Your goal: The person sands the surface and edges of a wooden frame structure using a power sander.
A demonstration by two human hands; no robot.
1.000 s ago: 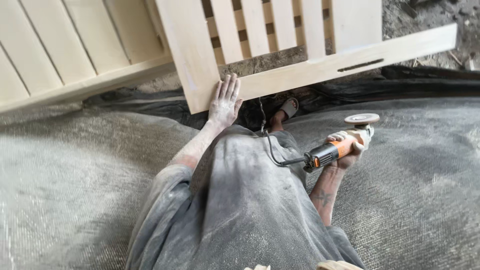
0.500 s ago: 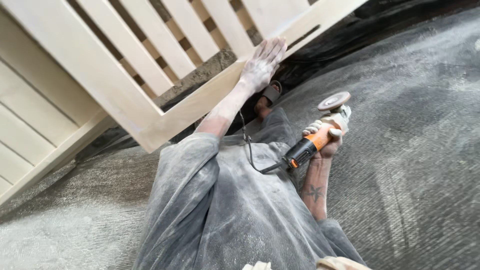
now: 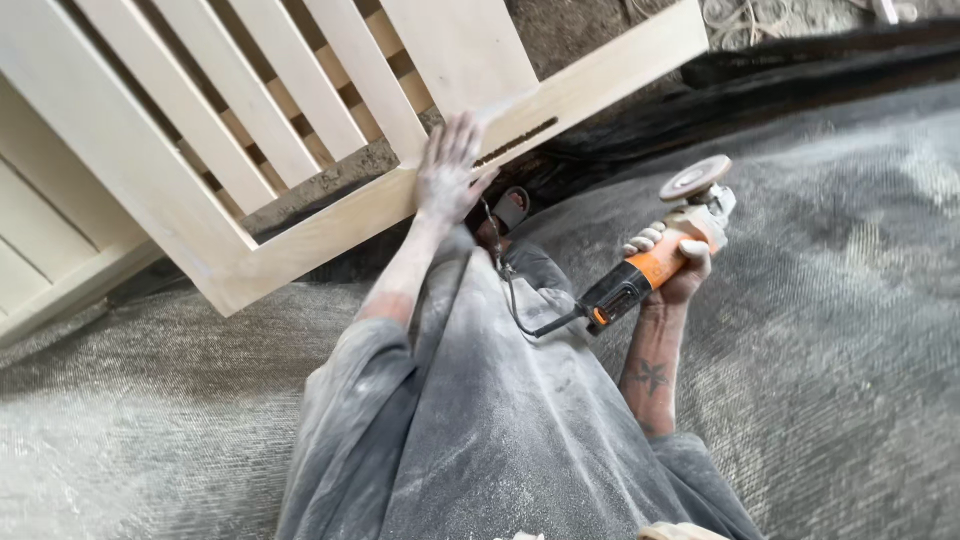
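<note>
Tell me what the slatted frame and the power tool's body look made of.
Slatted frame: pale bare wood, apparently unfinished, matte with faint grain. Power tool in the right hand: orange and black casing, probably plastic, dust-coated; its head looks like metal.

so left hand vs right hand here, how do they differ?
The left hand lies flat, fingers spread, on the bottom rail of the pale wooden slatted frame; the right hand is curled shut round the orange angle grinder. The left hand reaches up ahead of the body; the right hand sits out to the side, away from the frame, its disc touching nothing. Both are coated in pale dust.
</note>
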